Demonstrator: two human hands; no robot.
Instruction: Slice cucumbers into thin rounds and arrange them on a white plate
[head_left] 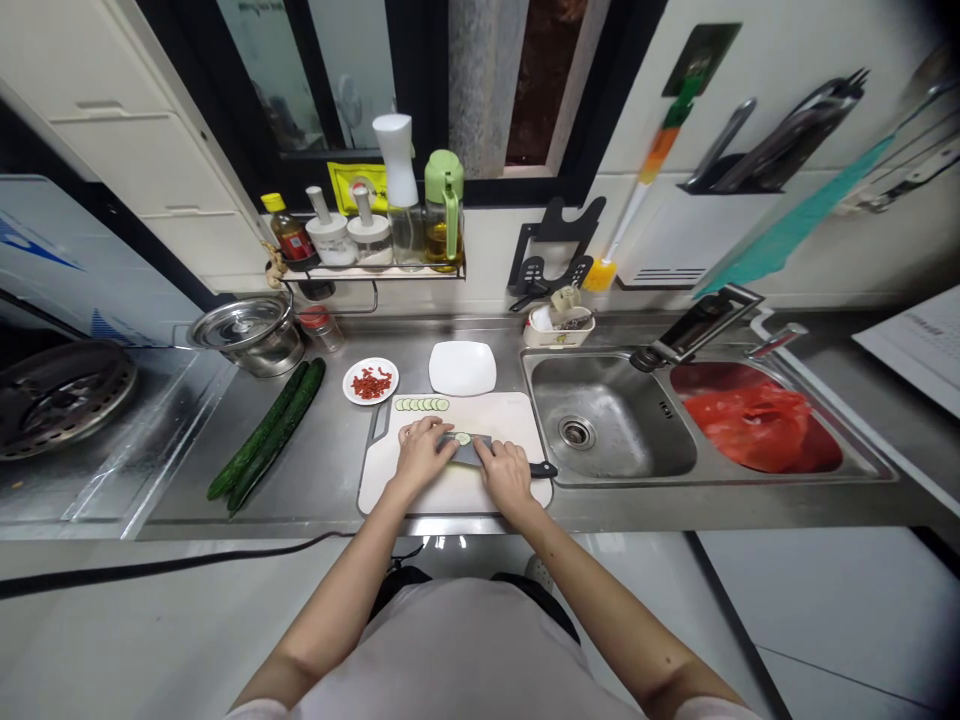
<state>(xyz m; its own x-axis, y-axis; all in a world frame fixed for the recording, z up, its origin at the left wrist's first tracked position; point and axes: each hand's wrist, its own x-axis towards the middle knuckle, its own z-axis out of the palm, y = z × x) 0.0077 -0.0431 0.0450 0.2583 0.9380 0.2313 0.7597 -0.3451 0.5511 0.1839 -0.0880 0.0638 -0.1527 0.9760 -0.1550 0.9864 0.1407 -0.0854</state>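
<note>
A white cutting board lies on the steel counter in front of me. My left hand curls over a piece of cucumber on the board, mostly hiding it; a cut green end shows beside the fingers. My right hand grips a knife with a dark blade and a black handle, the blade resting against the cucumber. A row of several cucumber slices lies along the board's far edge.
Two whole cucumbers lie left of the board. Behind it are a small dish of red chilli pieces and an empty white plate. A steel pot stands at the left, a double sink with a red basin at the right.
</note>
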